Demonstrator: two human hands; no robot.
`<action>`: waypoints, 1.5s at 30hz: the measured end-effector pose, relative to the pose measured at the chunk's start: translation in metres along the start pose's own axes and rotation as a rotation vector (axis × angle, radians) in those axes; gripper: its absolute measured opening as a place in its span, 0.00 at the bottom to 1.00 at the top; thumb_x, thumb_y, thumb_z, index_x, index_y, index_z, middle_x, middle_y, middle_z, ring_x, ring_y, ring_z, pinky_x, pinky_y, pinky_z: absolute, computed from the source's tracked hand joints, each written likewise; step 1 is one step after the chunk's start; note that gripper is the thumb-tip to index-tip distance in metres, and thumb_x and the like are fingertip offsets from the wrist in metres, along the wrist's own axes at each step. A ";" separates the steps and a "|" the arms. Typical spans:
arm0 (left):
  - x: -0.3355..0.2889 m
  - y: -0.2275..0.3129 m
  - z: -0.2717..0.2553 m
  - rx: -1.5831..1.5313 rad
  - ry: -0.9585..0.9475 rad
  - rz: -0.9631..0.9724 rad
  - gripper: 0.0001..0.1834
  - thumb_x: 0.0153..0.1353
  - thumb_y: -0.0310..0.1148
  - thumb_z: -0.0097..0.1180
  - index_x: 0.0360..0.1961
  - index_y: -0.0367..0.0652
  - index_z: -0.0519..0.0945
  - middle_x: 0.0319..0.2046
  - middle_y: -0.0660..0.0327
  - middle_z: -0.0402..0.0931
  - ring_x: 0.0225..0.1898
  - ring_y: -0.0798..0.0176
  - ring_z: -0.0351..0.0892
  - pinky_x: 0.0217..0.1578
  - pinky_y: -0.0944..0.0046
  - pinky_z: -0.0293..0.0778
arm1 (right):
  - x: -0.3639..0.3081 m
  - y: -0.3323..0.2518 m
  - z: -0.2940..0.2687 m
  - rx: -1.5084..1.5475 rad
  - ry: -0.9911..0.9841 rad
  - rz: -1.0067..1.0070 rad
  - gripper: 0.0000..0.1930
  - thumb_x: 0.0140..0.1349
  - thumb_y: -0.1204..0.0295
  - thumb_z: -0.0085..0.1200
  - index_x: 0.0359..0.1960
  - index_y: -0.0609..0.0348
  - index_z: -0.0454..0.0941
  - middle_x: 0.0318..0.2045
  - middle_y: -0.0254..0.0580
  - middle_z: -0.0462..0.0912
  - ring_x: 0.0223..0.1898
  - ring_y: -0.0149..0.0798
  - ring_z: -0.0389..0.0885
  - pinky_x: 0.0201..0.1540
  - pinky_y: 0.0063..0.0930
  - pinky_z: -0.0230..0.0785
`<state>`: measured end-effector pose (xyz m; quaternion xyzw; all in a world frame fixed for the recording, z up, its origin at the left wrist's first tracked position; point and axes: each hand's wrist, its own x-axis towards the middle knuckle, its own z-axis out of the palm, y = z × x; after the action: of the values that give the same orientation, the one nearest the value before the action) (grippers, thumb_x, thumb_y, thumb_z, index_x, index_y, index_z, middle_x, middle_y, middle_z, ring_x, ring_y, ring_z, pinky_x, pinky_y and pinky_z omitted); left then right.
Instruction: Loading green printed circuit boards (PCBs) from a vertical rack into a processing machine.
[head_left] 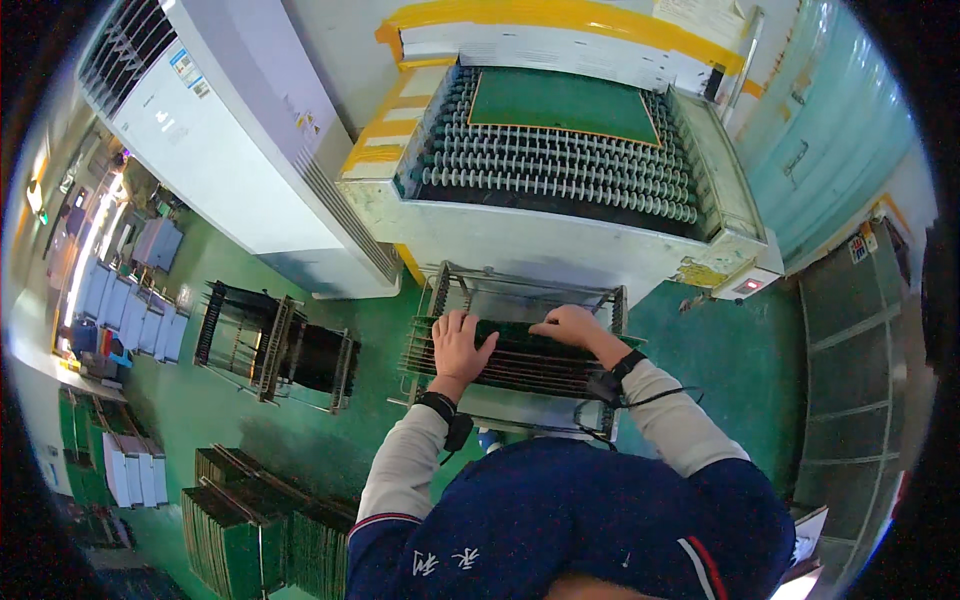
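Observation:
In front of me stands a metal rack [470, 272] holding several thin dark green panels [530, 372] on edge, side by side. My left hand [460, 350] lies over the panels' upper edges at the left, fingers stretched out and thumb apart. Toward the right, my right hand [572, 328] is closed, thumb and curled fingers at the upper edge of a green panel [508, 330] near the far side of the stack. The fingertips of the right hand are partly hidden. Dark bands with cables sit on both wrists.
Beyond the rack is a roller conveyor machine [560, 185] with a flat green panel [565, 105] on its rollers. A white cabinet unit [230, 140] stands left. Another rack [275, 345] and stacked panels [225, 545] are on the green floor. A grey metal cabinet [850, 350] is right.

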<state>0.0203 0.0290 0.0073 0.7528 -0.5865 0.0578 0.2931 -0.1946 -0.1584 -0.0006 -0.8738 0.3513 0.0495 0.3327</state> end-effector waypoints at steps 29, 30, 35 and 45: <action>-0.005 -0.001 0.006 0.097 -0.205 0.021 0.24 0.62 0.56 0.65 0.29 0.43 0.84 0.33 0.54 0.82 0.44 0.47 0.80 0.54 0.47 0.70 | 0.003 0.010 0.018 -0.278 0.035 -0.123 0.15 0.66 0.55 0.58 0.42 0.52 0.88 0.39 0.54 0.88 0.45 0.62 0.87 0.48 0.56 0.79; -0.004 -0.001 0.007 0.104 -0.174 0.041 0.24 0.62 0.56 0.65 0.29 0.43 0.84 0.34 0.54 0.83 0.45 0.47 0.80 0.54 0.47 0.69 | 0.002 0.008 0.014 -0.291 0.056 -0.146 0.15 0.66 0.56 0.58 0.41 0.53 0.88 0.38 0.55 0.88 0.44 0.62 0.87 0.47 0.56 0.80; -0.006 -0.005 0.008 0.123 -0.183 0.048 0.26 0.63 0.59 0.63 0.33 0.44 0.87 0.37 0.53 0.85 0.47 0.47 0.81 0.55 0.46 0.69 | -0.033 -0.055 -0.071 -0.324 0.202 -0.227 0.16 0.64 0.55 0.61 0.39 0.55 0.87 0.37 0.55 0.88 0.42 0.61 0.87 0.47 0.57 0.79; -0.002 -0.003 0.008 0.109 -0.184 0.024 0.28 0.64 0.61 0.62 0.34 0.43 0.87 0.37 0.53 0.85 0.48 0.47 0.81 0.57 0.46 0.68 | -0.080 -0.019 -0.225 1.171 0.750 -0.157 0.10 0.66 0.75 0.65 0.48 0.57 0.89 0.43 0.37 0.91 0.41 0.39 0.88 0.46 0.35 0.79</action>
<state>0.0202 0.0271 -0.0016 0.7626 -0.6161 0.0237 0.1959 -0.2753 -0.2401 0.2096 -0.5314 0.3473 -0.4771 0.6078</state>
